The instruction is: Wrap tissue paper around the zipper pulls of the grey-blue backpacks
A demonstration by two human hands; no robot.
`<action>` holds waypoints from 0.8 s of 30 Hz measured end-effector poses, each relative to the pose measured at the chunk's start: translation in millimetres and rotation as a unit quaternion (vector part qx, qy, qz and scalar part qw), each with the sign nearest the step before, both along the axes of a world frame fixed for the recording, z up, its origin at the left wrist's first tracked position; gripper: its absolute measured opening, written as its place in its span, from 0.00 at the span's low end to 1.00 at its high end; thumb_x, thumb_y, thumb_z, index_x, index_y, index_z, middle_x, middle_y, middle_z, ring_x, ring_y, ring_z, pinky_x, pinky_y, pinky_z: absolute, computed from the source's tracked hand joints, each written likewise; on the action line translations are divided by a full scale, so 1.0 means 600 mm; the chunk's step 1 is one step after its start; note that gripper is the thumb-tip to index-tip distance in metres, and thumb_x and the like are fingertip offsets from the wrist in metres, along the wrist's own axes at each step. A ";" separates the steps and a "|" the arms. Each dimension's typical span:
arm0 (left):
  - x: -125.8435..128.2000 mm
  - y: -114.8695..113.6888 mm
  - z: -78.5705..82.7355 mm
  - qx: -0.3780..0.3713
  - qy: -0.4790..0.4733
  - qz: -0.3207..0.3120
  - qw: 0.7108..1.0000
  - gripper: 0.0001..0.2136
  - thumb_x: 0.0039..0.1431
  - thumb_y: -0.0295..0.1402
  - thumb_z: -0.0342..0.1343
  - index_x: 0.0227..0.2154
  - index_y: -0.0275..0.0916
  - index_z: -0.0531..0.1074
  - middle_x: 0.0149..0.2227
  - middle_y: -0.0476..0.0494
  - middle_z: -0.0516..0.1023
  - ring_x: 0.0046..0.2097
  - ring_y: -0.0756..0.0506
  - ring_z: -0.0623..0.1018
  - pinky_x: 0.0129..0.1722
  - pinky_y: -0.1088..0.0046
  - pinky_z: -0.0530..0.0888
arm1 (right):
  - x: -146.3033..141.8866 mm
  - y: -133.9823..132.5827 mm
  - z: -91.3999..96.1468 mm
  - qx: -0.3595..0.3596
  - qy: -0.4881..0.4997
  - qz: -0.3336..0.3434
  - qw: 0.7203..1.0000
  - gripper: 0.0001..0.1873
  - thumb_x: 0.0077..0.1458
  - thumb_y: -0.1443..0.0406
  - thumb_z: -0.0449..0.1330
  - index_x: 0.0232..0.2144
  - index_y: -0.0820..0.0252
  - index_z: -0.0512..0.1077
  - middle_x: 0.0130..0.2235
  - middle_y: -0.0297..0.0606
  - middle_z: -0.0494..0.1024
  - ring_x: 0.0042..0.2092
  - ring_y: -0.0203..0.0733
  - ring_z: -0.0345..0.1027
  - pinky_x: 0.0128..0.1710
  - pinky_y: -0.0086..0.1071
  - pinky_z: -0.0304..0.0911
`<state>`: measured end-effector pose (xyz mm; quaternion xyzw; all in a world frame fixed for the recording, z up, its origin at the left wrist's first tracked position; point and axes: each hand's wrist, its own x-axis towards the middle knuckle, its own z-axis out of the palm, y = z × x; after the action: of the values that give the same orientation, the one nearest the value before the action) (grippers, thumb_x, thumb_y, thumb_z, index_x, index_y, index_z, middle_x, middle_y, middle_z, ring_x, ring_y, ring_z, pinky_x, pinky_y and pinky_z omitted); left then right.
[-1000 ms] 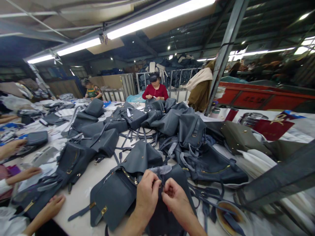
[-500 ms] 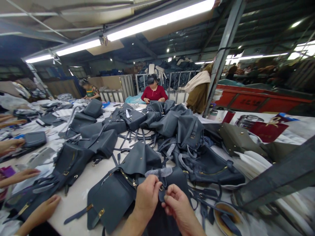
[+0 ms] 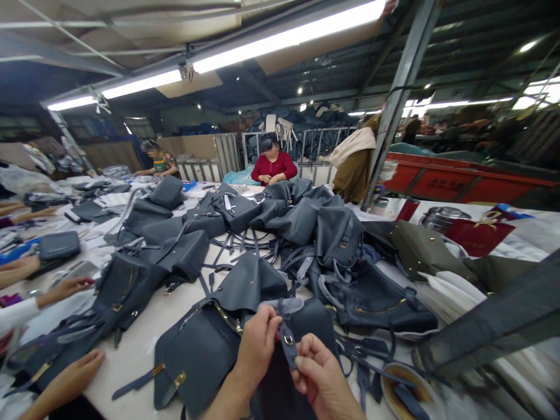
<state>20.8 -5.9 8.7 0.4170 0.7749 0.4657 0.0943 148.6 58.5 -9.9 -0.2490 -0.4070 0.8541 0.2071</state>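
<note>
A dark blue-grey strap [image 3: 288, 347] with a gold ring-like buckle hangs at the front of a bag, just below a plastic-wrapped handle [image 3: 286, 305]. My right hand [image 3: 321, 370] pinches the strap's lower end between thumb and fingers. At the strap's upper left edge, my left hand [image 3: 257, 344] is closed, its fingertips against the strap near the buckle. Behind and below lies the dark bag body [image 3: 312, 322], partly covered by both hands. Left of my hands rests another blue-grey bag [image 3: 196, 356] with gold fittings.
Blue-grey bags [image 3: 297, 219] lie heaped across the white table [image 3: 140, 344]. A round container [image 3: 411, 388] holding a strap piece stands at right, near a metal post [image 3: 494, 309]. Co-workers' hands [image 3: 81, 370] reach in from the left. A person in red [image 3: 275, 167] sits opposite.
The strap has turned so that its buckle faces me more fully. My right hand has moved slightly down with its end, and my left hand has shifted slightly left.
</note>
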 end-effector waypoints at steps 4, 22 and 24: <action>-0.012 -0.001 0.019 0.016 -0.102 -0.011 0.995 0.08 0.61 0.37 0.49 0.28 0.42 0.61 0.21 0.55 0.68 0.23 0.50 0.72 0.27 0.76 0.66 | 0.000 -0.011 -0.031 0.026 -0.035 0.043 0.998 0.17 0.37 0.65 0.66 0.22 0.56 0.58 0.19 0.23 0.68 0.18 0.31 0.65 0.15 0.21 0.48; -0.007 0.022 -0.007 0.083 -0.445 0.009 0.892 0.16 0.42 0.43 0.65 0.24 0.34 0.71 0.20 0.51 0.73 0.22 0.52 0.72 0.25 0.76 0.70 | 0.015 -0.070 -0.084 0.082 -0.159 -0.029 0.983 0.13 0.36 0.60 0.61 0.25 0.56 0.62 0.20 0.23 0.64 0.19 0.33 0.65 0.16 0.23 0.53; -0.014 0.027 0.005 0.084 -0.453 0.000 0.888 0.16 0.43 0.44 0.64 0.26 0.35 0.70 0.16 0.57 0.64 0.17 0.56 0.63 0.18 0.81 0.62 | 0.017 -0.064 -0.079 0.098 -0.175 -0.034 0.979 0.12 0.36 0.62 0.61 0.26 0.56 0.64 0.21 0.24 0.65 0.21 0.34 0.66 0.17 0.24 0.53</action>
<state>12.5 10.6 11.7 0.1676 0.6060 0.6671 0.3995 159.0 20.0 -57.0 -0.3865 -0.5097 0.7461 0.1849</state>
